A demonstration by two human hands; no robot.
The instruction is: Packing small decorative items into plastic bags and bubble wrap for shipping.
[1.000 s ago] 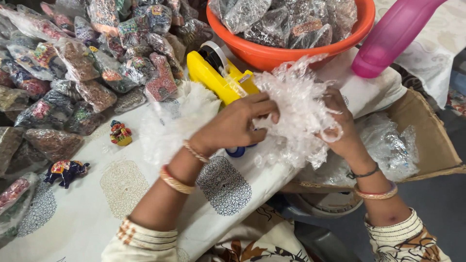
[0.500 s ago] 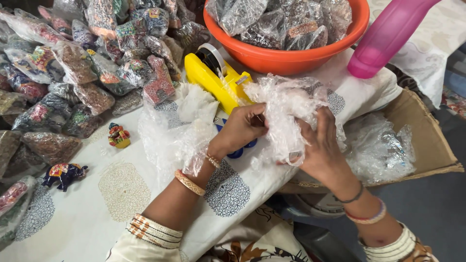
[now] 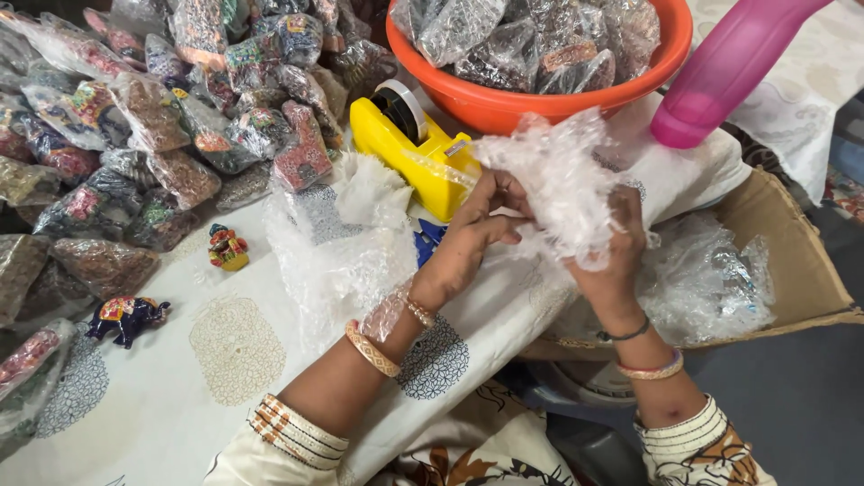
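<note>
Fingers of both hands are closed on a bubble-wrap bundle [image 3: 562, 184], held up just in front of the yellow tape dispenser [image 3: 409, 148]: the left hand [image 3: 472, 238] pinches its near side, the right hand [image 3: 621, 252] cups it from below. It looks light, soft and slippery, and whatever is inside may be fragile, so a broad, gentle hold around the middle suits it best. Room is tight: the orange bowl [image 3: 504, 103] sits just behind, a pink bottle [image 3: 720, 72] to the right, the cloth-covered table [image 3: 180, 396] edge and a cardboard box [image 3: 792, 261] below.
</note>
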